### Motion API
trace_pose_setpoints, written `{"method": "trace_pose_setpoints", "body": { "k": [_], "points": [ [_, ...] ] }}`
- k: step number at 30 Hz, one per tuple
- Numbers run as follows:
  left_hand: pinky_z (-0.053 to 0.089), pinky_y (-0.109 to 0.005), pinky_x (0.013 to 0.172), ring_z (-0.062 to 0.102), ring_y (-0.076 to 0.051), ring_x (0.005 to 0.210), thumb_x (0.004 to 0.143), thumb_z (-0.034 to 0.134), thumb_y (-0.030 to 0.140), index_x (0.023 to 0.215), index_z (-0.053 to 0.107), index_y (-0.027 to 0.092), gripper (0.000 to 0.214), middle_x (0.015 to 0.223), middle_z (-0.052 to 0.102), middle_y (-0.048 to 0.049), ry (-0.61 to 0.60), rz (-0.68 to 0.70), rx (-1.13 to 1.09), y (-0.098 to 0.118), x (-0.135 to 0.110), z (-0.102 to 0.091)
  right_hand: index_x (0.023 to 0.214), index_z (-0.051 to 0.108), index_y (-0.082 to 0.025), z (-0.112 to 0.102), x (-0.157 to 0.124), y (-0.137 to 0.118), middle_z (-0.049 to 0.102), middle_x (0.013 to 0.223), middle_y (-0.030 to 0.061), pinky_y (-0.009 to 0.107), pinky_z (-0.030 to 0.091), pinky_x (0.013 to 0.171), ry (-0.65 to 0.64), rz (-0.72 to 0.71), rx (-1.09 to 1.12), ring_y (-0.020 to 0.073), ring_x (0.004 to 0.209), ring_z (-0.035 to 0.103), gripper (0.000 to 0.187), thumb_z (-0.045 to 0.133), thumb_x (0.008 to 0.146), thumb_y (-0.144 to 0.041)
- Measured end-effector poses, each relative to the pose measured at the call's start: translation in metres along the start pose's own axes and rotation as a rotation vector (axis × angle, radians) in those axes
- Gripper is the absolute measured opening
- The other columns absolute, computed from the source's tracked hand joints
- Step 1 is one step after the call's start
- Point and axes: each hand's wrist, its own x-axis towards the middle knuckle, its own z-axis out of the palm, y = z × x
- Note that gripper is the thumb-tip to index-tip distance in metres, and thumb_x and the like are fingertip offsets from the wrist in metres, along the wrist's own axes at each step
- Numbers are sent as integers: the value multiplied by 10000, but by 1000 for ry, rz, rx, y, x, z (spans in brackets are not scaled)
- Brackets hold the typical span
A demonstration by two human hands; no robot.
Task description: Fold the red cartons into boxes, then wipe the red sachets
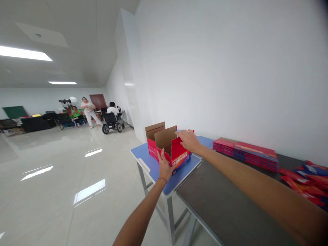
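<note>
A red and blue cardboard box point(153, 149) with brown insides stands upright, its top flaps raised. My left hand point(165, 167) grips its near corner, with the fingers along one side and the thumb towards the printed front. My right hand point(189, 140) is at the far right part of the box, its fingers bent over a raised red flap; the fingertips are partly hard to make out. Beneath the box is a small blue-topped table point(143, 153).
A dark table point(217, 198) adjoins on the right, bearing a stack of flattened red cartons point(246, 153) and a pile of red and blue packets point(307, 179). A white wall point(230, 68) rises behind. Across the tiled floor are several people, one in a wheelchair point(111, 119).
</note>
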Motion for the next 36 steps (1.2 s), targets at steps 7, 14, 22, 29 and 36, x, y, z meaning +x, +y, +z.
{"method": "trace_pose_setpoints", "body": {
  "k": [7, 14, 22, 29, 36],
  "points": [
    [249, -526, 1304, 103, -395, 1633, 671, 852, 162, 1619, 119, 163, 1199, 1713, 141, -251, 48, 8, 25, -10, 26, 3, 1421, 576, -133, 42, -120, 22, 644, 1398, 168, 389, 434, 1058, 56, 242, 209, 296, 1264, 584, 470, 464, 971, -206],
    [288, -503, 1292, 175, -430, 1606, 639, 912, 188, 1611, 107, 122, 1264, 1679, 196, -286, 41, -15, 42, -11, 49, 9, 549, 431, -259, 133, -284, 17, 579, 585, 17, 334, 419, 673, -117, 606, 667, 234, 672, 623, 221, 386, 700, -104],
    [424, -517, 1202, 366, -422, 1530, 690, 936, 251, 1645, 20, 147, 1327, 1669, 227, -296, 1, -136, 132, -3, 56, 12, 512, 351, -266, 152, -302, 8, 437, 516, 14, 336, 288, 606, 153, 722, 828, 205, 563, 475, 104, 368, 612, -292],
    [467, -484, 1151, 349, -414, 1552, 719, 895, 230, 1639, -170, 136, 1410, 1691, 183, -336, -53, -197, 257, 3, 61, 12, 496, 386, -262, 157, -300, 8, 450, 506, 12, 321, 295, 610, 195, 747, 897, 182, 557, 464, 117, 327, 553, -345],
    [275, -597, 1244, 176, -483, 1583, 767, 829, 350, 1583, 106, -4, 1146, 1636, 239, -371, 141, -38, 385, 24, 27, 24, 488, 385, -262, 156, -298, 7, 439, 492, 0, 322, 279, 605, 236, 782, 947, 178, 547, 450, 113, 339, 541, -350]
  ]
}}
